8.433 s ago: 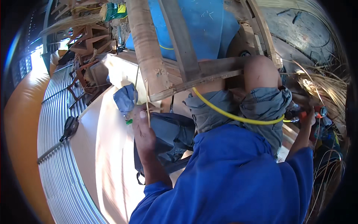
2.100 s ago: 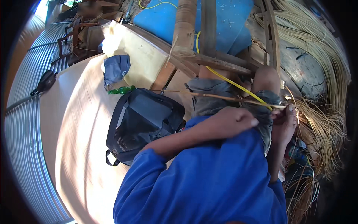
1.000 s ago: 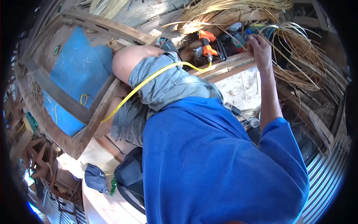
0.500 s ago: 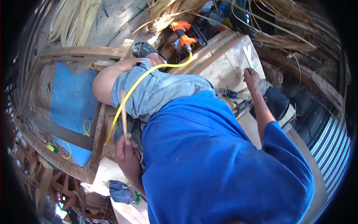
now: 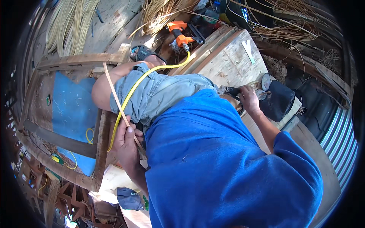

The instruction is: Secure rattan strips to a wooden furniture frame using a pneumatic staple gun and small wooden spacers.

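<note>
A thin, pale wooden strip [image 5: 114,91] is pinched between the thumb and fingers of my left hand [image 5: 127,142]. It slants up across my shorts and the yellow air hose [image 5: 138,83]. On the right, the fingers of my right hand [image 5: 249,100] are closed on the dark handle of a hand tool [image 5: 231,90]; its working end is hard to make out. Farther off, a white Y-shaped piece with a light green end [image 5: 248,51] lies on the wooden board [image 5: 228,62], apart from both hands.
An orange and black nail gun [image 5: 180,34] at the far side joins the hose. A curved wooden frame [image 5: 99,152] stands left, around a blue sheet [image 5: 74,110]. Bundles of pale cane [image 5: 72,26] lie far left. Beside my right hand are round clear containers [image 5: 265,81] and a black pouch [image 5: 278,102].
My right hand has moved nearer, from the Y-shaped piece to the dark-handled tool. That piece now lies alone on the board. The strip in my left hand has tilted further left.
</note>
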Demonstrator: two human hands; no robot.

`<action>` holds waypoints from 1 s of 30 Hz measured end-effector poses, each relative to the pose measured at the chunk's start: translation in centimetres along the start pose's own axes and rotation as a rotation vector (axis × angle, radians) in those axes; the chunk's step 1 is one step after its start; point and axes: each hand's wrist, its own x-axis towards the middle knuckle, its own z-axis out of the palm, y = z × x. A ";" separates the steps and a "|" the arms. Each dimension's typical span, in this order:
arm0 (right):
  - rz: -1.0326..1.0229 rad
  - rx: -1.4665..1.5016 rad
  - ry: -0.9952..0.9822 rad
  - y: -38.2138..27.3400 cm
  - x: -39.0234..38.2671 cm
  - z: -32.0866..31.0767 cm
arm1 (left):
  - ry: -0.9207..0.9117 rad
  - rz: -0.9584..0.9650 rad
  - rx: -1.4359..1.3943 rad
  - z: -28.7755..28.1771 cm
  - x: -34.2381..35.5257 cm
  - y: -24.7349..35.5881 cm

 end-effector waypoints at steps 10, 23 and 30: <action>-0.141 -0.439 0.169 2.1 5.1 -2.7 | -0.216 0.016 -0.066 0.3 2.0 -0.7; 0.053 0.543 0.048 -1.3 10.9 -1.3 | -0.332 0.004 -0.191 -1.1 1.5 0.4; 0.075 1.396 -0.538 -25.5 9.9 -8.9 | -0.181 0.025 -0.222 -1.5 -0.4 0.7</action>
